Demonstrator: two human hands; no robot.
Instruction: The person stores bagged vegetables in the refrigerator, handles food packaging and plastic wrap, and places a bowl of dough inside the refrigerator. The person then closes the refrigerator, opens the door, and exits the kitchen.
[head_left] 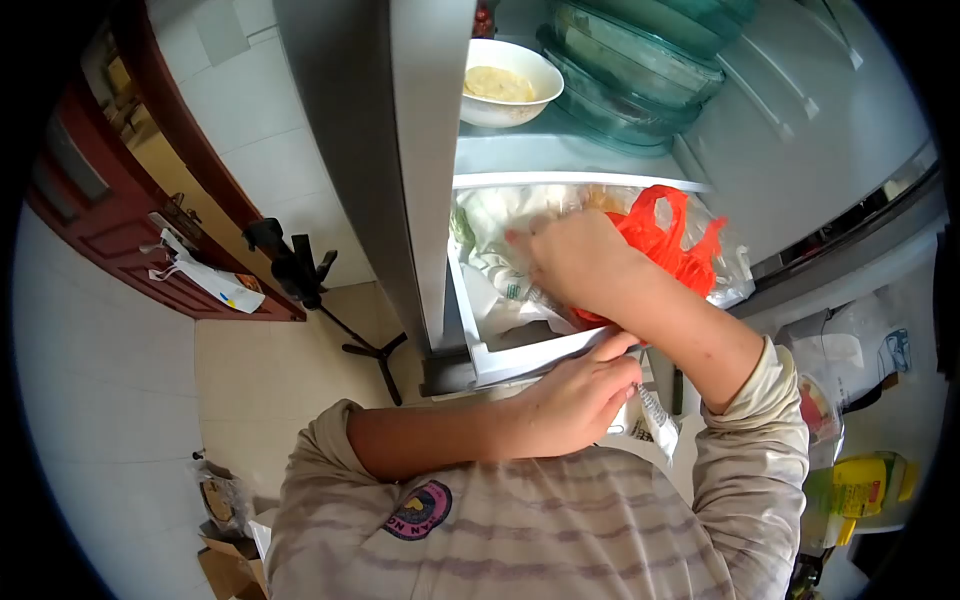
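Note:
A pulled-out white fridge drawer (530,357) is filled with bags. My right hand (570,255) reaches into it over white plastic bags (490,265), with its fingers pointing down and blurred. I cannot make out whether they grip anything. Just right of that wrist bulges a bright red plastic bag (665,235), its handles standing up. My left hand (585,400) is closed in front of the drawer, its thumb close to the front edge. A crumpled whitish plastic bag (657,425) with dark print hangs from its curled fingers.
On the shelf above stand a white bowl (510,92) of pale yellow food and stacked teal glass dishes (630,90). The open fridge door holds a yellow-labelled bottle (862,488) at right. A black tripod (375,350) stands on the floor at left, near a cardboard box (228,568).

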